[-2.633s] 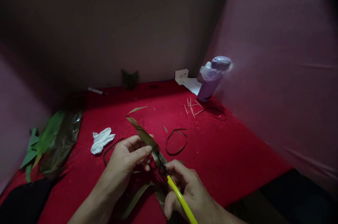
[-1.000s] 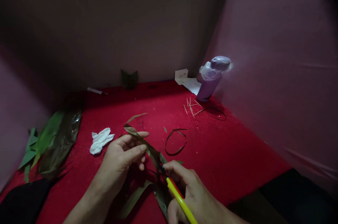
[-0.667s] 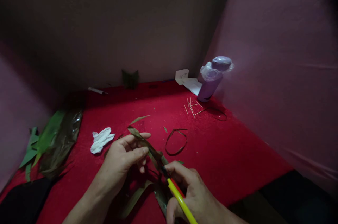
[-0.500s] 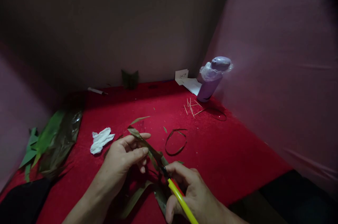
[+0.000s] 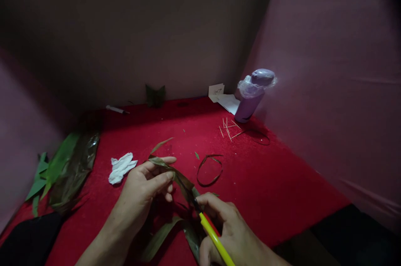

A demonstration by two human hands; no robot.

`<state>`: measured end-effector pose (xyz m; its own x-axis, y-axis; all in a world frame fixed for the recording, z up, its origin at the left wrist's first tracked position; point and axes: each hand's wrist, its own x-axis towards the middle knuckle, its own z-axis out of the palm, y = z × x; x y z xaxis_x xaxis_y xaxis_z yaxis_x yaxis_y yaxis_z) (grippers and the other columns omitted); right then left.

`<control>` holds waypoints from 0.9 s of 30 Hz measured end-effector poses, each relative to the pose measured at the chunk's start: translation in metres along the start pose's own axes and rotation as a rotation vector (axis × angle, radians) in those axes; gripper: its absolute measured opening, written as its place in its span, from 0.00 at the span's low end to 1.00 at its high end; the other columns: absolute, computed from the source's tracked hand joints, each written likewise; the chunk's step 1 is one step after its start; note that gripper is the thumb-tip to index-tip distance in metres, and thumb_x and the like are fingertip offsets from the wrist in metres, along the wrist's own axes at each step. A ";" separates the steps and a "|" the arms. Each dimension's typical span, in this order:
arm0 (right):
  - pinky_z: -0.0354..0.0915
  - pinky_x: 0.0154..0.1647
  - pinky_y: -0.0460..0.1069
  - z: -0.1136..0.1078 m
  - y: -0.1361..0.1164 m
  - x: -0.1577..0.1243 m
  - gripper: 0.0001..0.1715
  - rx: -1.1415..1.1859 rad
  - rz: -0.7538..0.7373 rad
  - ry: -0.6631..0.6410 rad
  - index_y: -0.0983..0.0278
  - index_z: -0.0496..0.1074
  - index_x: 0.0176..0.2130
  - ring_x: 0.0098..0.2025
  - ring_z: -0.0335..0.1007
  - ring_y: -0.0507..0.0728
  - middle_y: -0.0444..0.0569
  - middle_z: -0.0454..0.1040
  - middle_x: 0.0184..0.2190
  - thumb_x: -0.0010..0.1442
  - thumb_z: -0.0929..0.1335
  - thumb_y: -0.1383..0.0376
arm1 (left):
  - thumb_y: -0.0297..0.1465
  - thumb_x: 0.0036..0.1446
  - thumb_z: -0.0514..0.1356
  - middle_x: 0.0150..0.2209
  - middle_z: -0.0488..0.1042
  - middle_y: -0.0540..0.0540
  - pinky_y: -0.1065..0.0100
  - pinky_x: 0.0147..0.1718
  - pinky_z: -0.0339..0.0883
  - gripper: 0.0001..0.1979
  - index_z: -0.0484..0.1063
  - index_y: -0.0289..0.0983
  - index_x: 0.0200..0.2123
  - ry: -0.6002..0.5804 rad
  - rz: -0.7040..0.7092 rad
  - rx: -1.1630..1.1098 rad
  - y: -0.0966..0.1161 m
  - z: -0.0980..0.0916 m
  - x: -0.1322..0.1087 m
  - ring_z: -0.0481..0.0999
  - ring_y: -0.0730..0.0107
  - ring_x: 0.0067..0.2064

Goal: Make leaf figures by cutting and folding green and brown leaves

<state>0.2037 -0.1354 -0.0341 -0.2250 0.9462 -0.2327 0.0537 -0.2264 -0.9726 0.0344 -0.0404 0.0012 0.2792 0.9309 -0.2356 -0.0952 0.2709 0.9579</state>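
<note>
A long brownish-green leaf strip [image 5: 183, 180] runs between my two hands over the red cloth. My left hand [image 5: 150, 182] pinches its far part between thumb and fingers. My right hand [image 5: 225, 224] is closed around a tool with yellow and red handles [image 5: 216, 239], which looks like scissors; its dark blades lie along the leaf and are partly hidden by it. Below my hands, another leaf strip [image 5: 163, 236] rests in shadow. A thin dark loop of leaf [image 5: 209, 171] lies on the cloth just beyond my right hand.
White crumpled tissue [image 5: 121, 167] and large leaves [image 5: 72, 170] are at the left. At the back are a white pen-like tube [image 5: 115, 110], a folded leaf piece [image 5: 155, 95] and a white card [image 5: 216, 92]. Thin sticks [image 5: 231, 127] lie before a purple cup [image 5: 248, 107].
The leaf strip has turned slightly between my hands, showing more of its broad face near the blades. Both hands keep their holds, and the view has shifted slightly.
</note>
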 end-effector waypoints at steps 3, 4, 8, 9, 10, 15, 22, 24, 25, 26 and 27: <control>0.51 0.15 0.40 -0.002 -0.001 -0.002 0.24 0.023 0.018 -0.032 0.62 0.66 0.40 0.17 0.58 0.46 0.35 0.65 0.18 0.41 0.72 0.72 | 0.29 0.45 0.64 0.21 0.70 0.52 0.72 0.17 0.63 0.18 0.71 0.35 0.42 -0.024 -0.016 0.000 -0.001 -0.001 0.000 0.68 0.76 0.19; 0.52 0.16 0.40 -0.002 -0.002 -0.003 0.23 0.018 0.007 -0.031 0.62 0.66 0.40 0.18 0.60 0.47 0.36 0.65 0.19 0.42 0.72 0.71 | 0.29 0.45 0.64 0.20 0.70 0.53 0.73 0.17 0.63 0.19 0.70 0.35 0.43 -0.036 -0.025 0.005 0.000 -0.001 0.000 0.68 0.75 0.19; 0.57 0.22 0.40 -0.002 -0.007 -0.003 0.23 -0.010 -0.051 0.002 0.62 0.67 0.38 0.25 0.66 0.49 0.38 0.69 0.24 0.40 0.72 0.71 | 0.29 0.46 0.63 0.19 0.69 0.53 0.73 0.17 0.61 0.20 0.69 0.35 0.45 -0.079 -0.055 0.033 0.001 -0.001 -0.002 0.67 0.76 0.18; 0.58 0.22 0.40 -0.002 -0.007 -0.003 0.23 -0.007 -0.055 0.010 0.62 0.67 0.38 0.26 0.66 0.49 0.38 0.69 0.24 0.40 0.73 0.71 | 0.28 0.46 0.63 0.19 0.70 0.53 0.73 0.17 0.61 0.20 0.68 0.35 0.45 -0.083 -0.059 0.039 0.001 -0.001 -0.002 0.67 0.76 0.18; 0.58 0.22 0.40 -0.002 -0.007 -0.003 0.24 -0.004 -0.053 0.013 0.62 0.67 0.38 0.27 0.67 0.49 0.38 0.69 0.24 0.39 0.73 0.71 | 0.28 0.46 0.63 0.19 0.70 0.53 0.72 0.17 0.61 0.20 0.68 0.35 0.45 -0.085 -0.063 0.046 0.002 -0.001 -0.002 0.67 0.76 0.18; 0.55 0.19 0.40 -0.003 -0.003 -0.004 0.22 -0.030 -0.057 0.004 0.63 0.68 0.39 0.22 0.65 0.48 0.38 0.67 0.23 0.41 0.73 0.67 | 0.29 0.44 0.64 0.20 0.71 0.52 0.71 0.16 0.62 0.20 0.70 0.35 0.44 -0.076 -0.068 0.051 0.005 -0.002 -0.001 0.68 0.74 0.18; 0.50 0.18 0.41 -0.001 0.009 -0.002 0.22 -0.016 -0.120 0.008 0.64 0.68 0.40 0.20 0.58 0.46 0.38 0.69 0.20 0.43 0.73 0.68 | 0.28 0.45 0.64 0.19 0.70 0.52 0.71 0.17 0.63 0.19 0.70 0.35 0.43 -0.104 -0.069 0.047 0.007 0.000 -0.001 0.68 0.74 0.18; 0.49 0.18 0.41 -0.001 0.011 -0.002 0.22 -0.003 -0.122 0.010 0.63 0.67 0.40 0.20 0.55 0.46 0.38 0.70 0.21 0.43 0.73 0.70 | 0.28 0.45 0.64 0.20 0.71 0.52 0.71 0.17 0.64 0.19 0.70 0.35 0.43 -0.101 -0.057 0.048 0.007 0.000 -0.001 0.69 0.74 0.19; 0.48 0.18 0.41 0.000 0.011 -0.003 0.22 -0.003 -0.118 0.009 0.63 0.67 0.40 0.20 0.55 0.46 0.37 0.70 0.21 0.43 0.73 0.71 | 0.28 0.45 0.64 0.21 0.71 0.52 0.71 0.18 0.64 0.19 0.70 0.35 0.43 -0.097 -0.048 0.046 0.007 0.000 -0.001 0.69 0.74 0.20; 0.47 0.17 0.41 0.000 0.011 -0.003 0.22 -0.007 -0.114 0.003 0.63 0.66 0.40 0.19 0.54 0.46 0.37 0.70 0.19 0.43 0.73 0.71 | 0.28 0.45 0.64 0.22 0.71 0.52 0.72 0.18 0.64 0.18 0.70 0.35 0.43 -0.092 -0.040 0.042 0.007 0.000 -0.001 0.69 0.75 0.20; 0.47 0.17 0.41 0.000 0.010 -0.003 0.22 -0.015 -0.111 0.002 0.63 0.66 0.40 0.18 0.54 0.46 0.36 0.69 0.17 0.44 0.73 0.71 | 0.28 0.45 0.64 0.23 0.72 0.52 0.72 0.19 0.64 0.18 0.70 0.36 0.42 -0.087 -0.033 0.037 0.007 0.000 -0.001 0.69 0.76 0.20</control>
<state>0.2050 -0.1402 -0.0428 -0.2284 0.9657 -0.1235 0.0431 -0.1167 -0.9922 0.0337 -0.0400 0.0079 0.3637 0.8963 -0.2538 -0.0499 0.2908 0.9555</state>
